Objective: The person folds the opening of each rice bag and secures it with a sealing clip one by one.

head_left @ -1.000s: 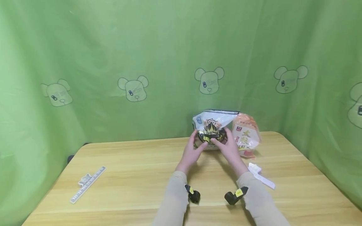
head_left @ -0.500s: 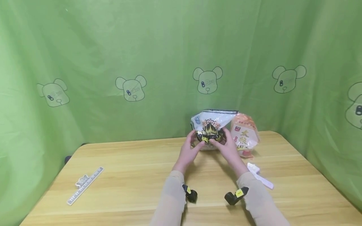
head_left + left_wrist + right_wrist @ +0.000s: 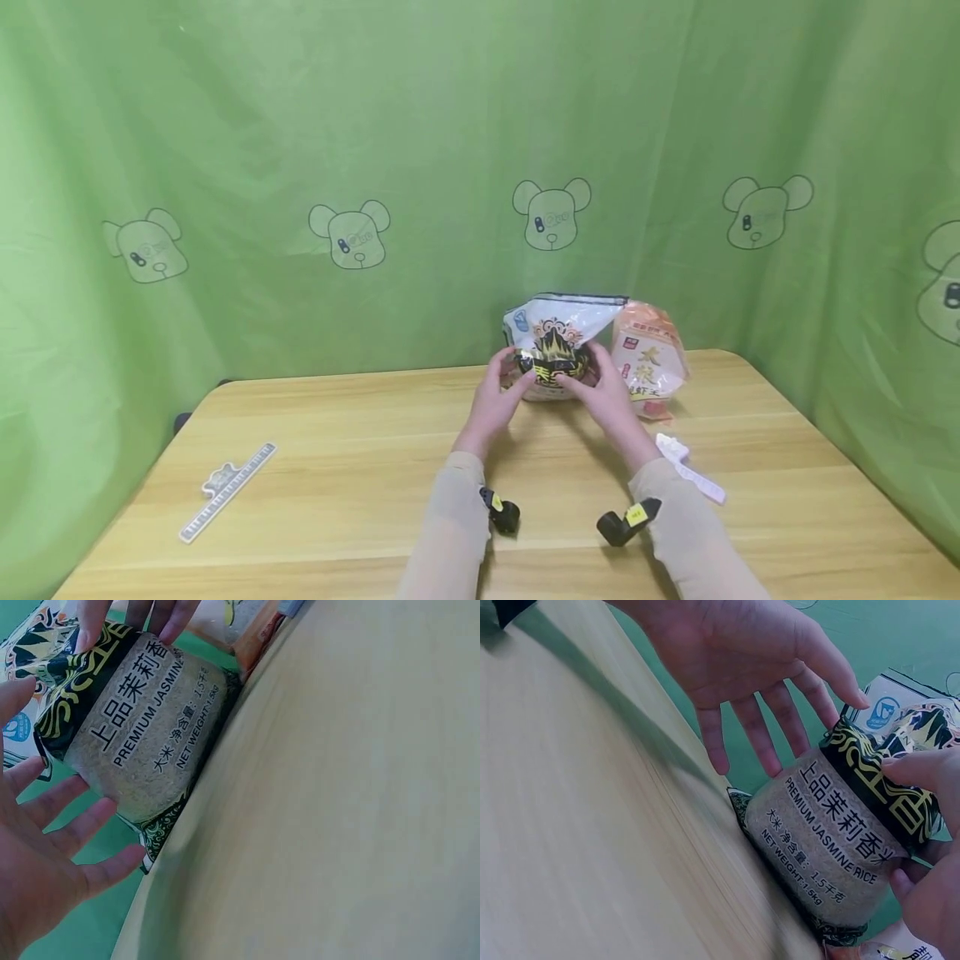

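Note:
A clear-fronted bag of jasmine rice (image 3: 564, 321) with a black and yellow band stands at the table's back edge, its white top slanting to the right. My left hand (image 3: 495, 407) is at the bag's left side with the fingers spread and nearly straight; the thumb tip lies right at the band. On the other side my right hand (image 3: 609, 398) holds the bag, thumb on the front of the band and fingers round the side. In the left wrist view the rice (image 3: 142, 750) shows through the lower bag.
An orange and white food bag (image 3: 651, 362) stands just right of the rice. A white long-jawed clip (image 3: 697, 477) lies near the right forearm, and a clip with a piano-key pattern (image 3: 228, 492) lies at the left. Behind the table hangs a green curtain (image 3: 435, 317).
My left hand has shifted slightly left, its fingers loosening off the bag's side. The right hand keeps its place on the bag, whose top has sunk a little.

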Demonstrator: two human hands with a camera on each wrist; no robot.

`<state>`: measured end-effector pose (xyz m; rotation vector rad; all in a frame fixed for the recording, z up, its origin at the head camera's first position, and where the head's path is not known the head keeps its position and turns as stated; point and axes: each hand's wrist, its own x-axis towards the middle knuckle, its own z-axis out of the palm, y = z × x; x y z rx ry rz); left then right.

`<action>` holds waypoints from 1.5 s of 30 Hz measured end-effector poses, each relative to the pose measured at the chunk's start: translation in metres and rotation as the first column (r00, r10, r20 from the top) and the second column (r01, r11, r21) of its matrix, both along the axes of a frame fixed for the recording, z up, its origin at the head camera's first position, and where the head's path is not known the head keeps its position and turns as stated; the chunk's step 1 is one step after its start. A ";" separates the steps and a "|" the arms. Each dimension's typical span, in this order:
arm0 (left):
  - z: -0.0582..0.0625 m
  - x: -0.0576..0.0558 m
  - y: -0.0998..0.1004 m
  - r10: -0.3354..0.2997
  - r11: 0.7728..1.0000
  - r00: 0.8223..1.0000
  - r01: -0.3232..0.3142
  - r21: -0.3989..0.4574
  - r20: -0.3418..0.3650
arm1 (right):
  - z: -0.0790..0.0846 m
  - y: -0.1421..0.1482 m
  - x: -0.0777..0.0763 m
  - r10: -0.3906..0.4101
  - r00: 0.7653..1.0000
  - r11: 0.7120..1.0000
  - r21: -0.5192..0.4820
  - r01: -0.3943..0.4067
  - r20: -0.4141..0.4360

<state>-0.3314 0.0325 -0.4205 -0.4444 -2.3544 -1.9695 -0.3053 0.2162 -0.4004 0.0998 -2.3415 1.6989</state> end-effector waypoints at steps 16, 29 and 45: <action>0.003 -0.008 -0.023 0.095 0.995 0.995 -0.096 0.033 0.024 | 0.005 -0.008 0.004 -0.010 1.000 0.999 0.049 0.009 0.019; 0.001 -0.008 -0.034 0.103 0.995 0.994 -0.103 -0.012 0.043 | 0.004 -0.010 0.004 0.034 0.999 0.999 0.027 -0.035 0.036; -0.004 -0.008 -0.064 0.024 0.994 0.996 -0.033 0.101 0.084 | -0.009 -0.027 0.006 0.185 0.983 0.975 -0.123 -0.183 0.005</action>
